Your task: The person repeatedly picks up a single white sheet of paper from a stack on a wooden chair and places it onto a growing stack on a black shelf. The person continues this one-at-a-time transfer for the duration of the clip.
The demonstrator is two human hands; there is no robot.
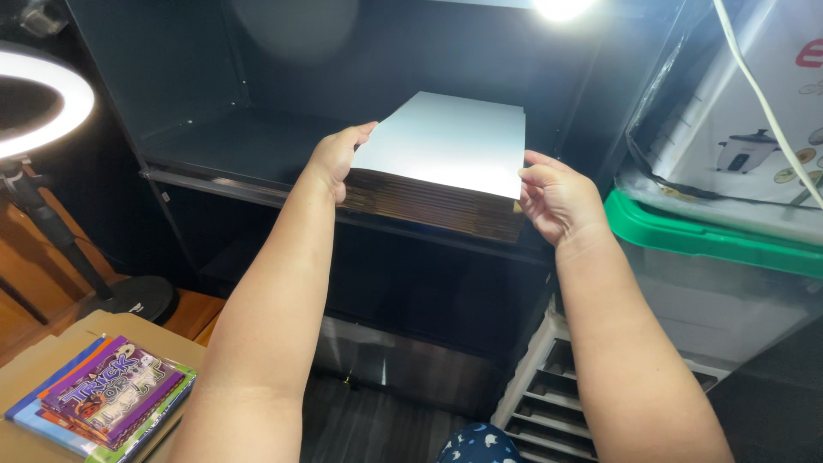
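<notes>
Where glossy booklets [107, 394] lie on the cardboard-topped bench [34, 364] at far left, I see my left hand [334, 159] clamped on the left edge of a stack of flat boards [446, 163], white-faced, brown-edged, at the dark cabinet's shelf [231, 146]. My right hand [557, 201] pinches its right corner. A green-lidded clear tub [711, 266] carries a box.

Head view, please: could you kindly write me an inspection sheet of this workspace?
Surface: dark cabinet shelf, bare beside the stack.
Job's things: stack of flat boards, white top, brown edges, at the shelf's front.
Clutter: colourful booklets on a cardboard box, lower left.
Hands: left hand and right hand grip the stack's sides.
Cables: white cord across a printed carton.
Surroundings: ring light, green-lidded bin.
</notes>
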